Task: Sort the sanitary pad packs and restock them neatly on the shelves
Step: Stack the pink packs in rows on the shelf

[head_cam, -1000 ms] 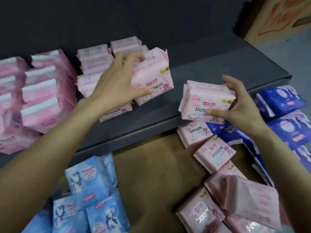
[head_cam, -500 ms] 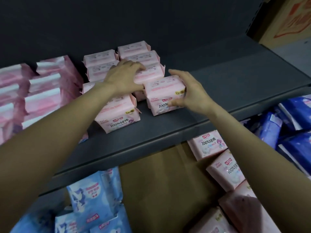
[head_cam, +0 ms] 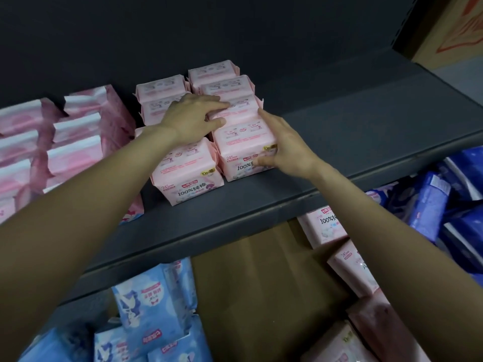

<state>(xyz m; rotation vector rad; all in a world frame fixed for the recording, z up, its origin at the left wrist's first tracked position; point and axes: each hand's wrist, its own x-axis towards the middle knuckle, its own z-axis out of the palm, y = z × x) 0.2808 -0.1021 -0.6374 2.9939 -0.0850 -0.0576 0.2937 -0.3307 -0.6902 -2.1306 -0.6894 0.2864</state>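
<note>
Pale pink film wraps the front pack (head_cam: 245,150) of the right-hand row on the dark shelf (head_cam: 366,142), and that pack is what both hands bear on. It stands at the near end of its row, its long axis running front to back along the row, with the printed face toward the shelf lip. The right hand (head_cam: 285,150) is the nearer one: it lies against the pack's right side, fingers fairly straight along the top edge and thumb on the front face, pressing rather than clasping, as far as can be told. The left hand (head_cam: 193,118) rests flat, fingers spread, on the pack just behind it (head_cam: 235,111). The next move looks like a nudge backward and leftward, to square this pack with the neighbouring front pack (head_cam: 187,176), which sits slightly further forward. Readable print: "245mm", "100%" followed by Chinese characters, and a small "10" tag (the brand badge is too blurred to read). More pink packs (head_cam: 324,223) and light blue packs (head_cam: 154,299) wait in the cardboard box (head_cam: 251,283) below.
</note>
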